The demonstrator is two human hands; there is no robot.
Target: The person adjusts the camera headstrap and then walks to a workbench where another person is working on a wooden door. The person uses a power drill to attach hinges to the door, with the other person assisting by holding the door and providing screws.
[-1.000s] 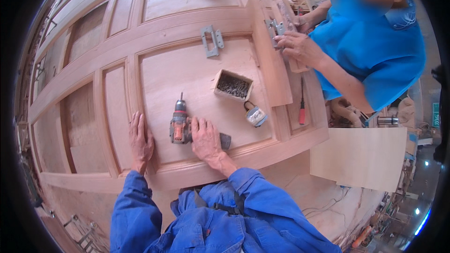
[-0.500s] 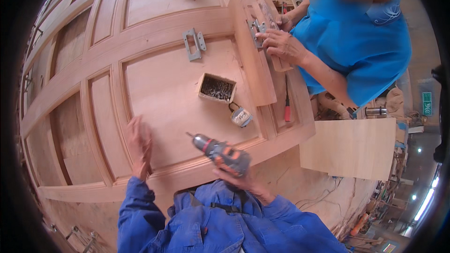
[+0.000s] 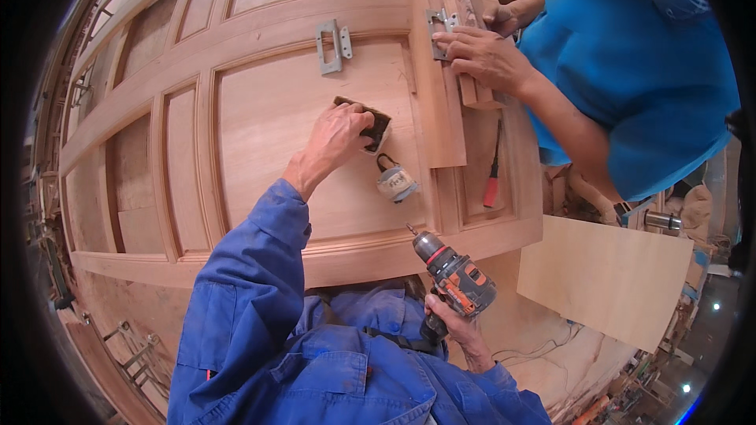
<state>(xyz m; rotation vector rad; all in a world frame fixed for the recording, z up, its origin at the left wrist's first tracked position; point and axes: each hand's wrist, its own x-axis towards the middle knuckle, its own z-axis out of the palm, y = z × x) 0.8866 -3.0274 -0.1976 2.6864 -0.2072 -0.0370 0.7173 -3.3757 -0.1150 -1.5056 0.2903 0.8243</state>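
My left hand (image 3: pixel 340 135) is at a small open box (image 3: pixel 383 133) on the wooden door panel, its fingers curled together and dipping in over the rim. The fingertips are hidden, and most of the contents are covered. Just below the box lies a tape measure (image 3: pixel 396 183) with a dark loop. Wrapped round the grip of an orange and black cordless drill (image 3: pixel 463 282) is my right hand (image 3: pixel 457 323). The drill's bit points up and left, over the door's near edge. A steel hinge (image 3: pixel 331 47) lies flat on the door (image 3: pixel 268 134), beyond the box.
Across at the right, a co-worker in blue (image 3: pixel 622 79) presses a second hinge (image 3: pixel 439 35) to a wooden strip (image 3: pixel 441 110). A red-handled screwdriver (image 3: pixel 491 189) lies beside that strip. A pale board (image 3: pixel 606 271) juts out on the right.
My left hand has moved from the door's left side up to the box. My right hand has carried the drill to the right and nearer my body. The view has shifted a little.
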